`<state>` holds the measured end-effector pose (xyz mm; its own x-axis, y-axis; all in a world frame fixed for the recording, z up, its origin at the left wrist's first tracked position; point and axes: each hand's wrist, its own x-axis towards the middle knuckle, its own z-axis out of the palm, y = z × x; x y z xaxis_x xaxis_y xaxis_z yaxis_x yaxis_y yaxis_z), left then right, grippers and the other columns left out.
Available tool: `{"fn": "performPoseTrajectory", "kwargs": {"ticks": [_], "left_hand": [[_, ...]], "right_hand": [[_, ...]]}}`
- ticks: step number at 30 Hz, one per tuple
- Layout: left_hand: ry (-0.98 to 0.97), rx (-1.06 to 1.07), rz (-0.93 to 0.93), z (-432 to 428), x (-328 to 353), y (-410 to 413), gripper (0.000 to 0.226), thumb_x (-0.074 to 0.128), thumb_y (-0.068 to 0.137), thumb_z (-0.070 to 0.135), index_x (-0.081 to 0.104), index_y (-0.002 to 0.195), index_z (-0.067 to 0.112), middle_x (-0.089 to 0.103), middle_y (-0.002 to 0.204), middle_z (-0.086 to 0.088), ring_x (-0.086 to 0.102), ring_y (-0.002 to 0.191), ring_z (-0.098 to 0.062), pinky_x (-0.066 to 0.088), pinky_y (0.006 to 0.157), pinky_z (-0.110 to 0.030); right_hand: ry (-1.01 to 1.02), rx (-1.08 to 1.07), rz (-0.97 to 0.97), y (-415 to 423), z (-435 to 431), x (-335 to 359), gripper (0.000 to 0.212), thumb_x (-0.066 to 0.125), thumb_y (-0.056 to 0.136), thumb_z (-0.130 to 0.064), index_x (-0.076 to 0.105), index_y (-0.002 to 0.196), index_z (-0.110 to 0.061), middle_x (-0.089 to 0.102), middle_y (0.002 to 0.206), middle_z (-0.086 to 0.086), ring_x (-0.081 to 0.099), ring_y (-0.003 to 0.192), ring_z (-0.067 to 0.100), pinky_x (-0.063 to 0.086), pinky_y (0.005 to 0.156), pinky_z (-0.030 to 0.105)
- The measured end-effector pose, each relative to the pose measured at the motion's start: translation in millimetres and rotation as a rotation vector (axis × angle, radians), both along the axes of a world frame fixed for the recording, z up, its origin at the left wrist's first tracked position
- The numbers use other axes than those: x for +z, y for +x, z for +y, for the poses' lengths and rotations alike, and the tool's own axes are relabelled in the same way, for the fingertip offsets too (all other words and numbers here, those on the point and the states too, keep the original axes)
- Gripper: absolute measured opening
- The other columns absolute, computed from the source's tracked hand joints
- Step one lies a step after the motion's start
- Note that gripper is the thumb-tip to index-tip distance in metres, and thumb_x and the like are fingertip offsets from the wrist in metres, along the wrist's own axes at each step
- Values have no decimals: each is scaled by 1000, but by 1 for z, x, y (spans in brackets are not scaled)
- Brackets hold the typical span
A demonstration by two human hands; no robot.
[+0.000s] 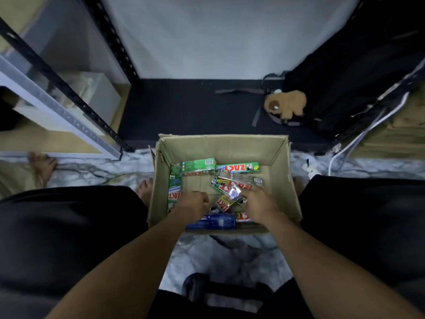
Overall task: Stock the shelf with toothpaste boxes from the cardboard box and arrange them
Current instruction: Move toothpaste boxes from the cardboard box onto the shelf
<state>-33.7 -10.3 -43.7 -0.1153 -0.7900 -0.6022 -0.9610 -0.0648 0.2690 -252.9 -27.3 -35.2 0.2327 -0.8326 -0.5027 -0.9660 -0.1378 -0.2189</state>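
The cardboard box [222,143] sits on the marbled floor [220,252] between the person's knees, just right of the metal shelf [76,125]. Green toothpaste boxes [238,168] lie loose inside it, with a blue toothpaste box [212,222] against the near wall. The left hand [192,201] is curled over the pile, but I cannot tell if it grips anything. The right hand [258,203] stretches its fingers flat across the green boxes.

Marbled grey floor [218,254]. Open cardboard box [220,148] sits on it, shelf frame [96,117] standing at left. Black backpack [345,88] lies beyond.
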Motion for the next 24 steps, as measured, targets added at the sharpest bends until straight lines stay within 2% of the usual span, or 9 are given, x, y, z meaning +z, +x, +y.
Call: {"fn": "performPoseTrajectory", "kwargs": {"ticks": [3,7,9,13,16,21,24], "left_hand": [[31,34,35,-1,-21,5,30,56,96,41,65,120,25,68,118,-3,62,105,-23,54,88,-38],[46,74,75,-6,-43,3,33,58,95,43,63,121,24,68,115,-5,62,100,-25,52,80,-34],[17,69,108,-9,-49,-4,35,60,95,40,59,126,25,67,116,-5,62,101,-25,47,76,-30],[-39,112,188,-15,-62,-25,56,67,89,44,48,141,34,63,128,-1,60,111,-22,51,86,-33],[-42,207,167,-15,-74,-40,66,74,82,47,50,140,29,60,131,-2,59,112,-22,51,90,-35],[-89,242,127,-17,-88,-52,71,77,76,51,52,137,26,62,129,-2,61,111,-24,52,89,-36],[-116,210,99,-18,-91,-51,68,76,77,51,53,136,26,65,125,-2,63,108,-23,53,88,-35]], "right_hand": [[21,-25,-20,-3,-15,-22,46,61,87,-38,56,132,-34,50,138,7,45,125,32,45,101,43],[14,-45,-25,-5,-38,-44,39,61,92,-27,58,131,-31,57,129,7,55,114,27,51,93,41],[5,-77,-32,-8,-51,-54,45,63,92,-24,55,135,-29,56,131,8,55,115,27,49,96,40],[46,-113,-28,-18,-69,-74,53,67,88,-24,53,139,-28,53,137,7,53,120,28,46,102,39],[66,-119,-29,-24,-75,-84,59,71,87,-26,50,141,-30,51,140,6,52,122,26,45,103,36],[60,-164,-85,-28,-81,-101,59,70,88,-21,49,143,-28,45,143,5,51,125,26,39,108,31],[37,-174,-145,-26,-87,-110,60,73,86,-21,52,142,-26,50,141,6,51,124,25,39,109,31]]}}
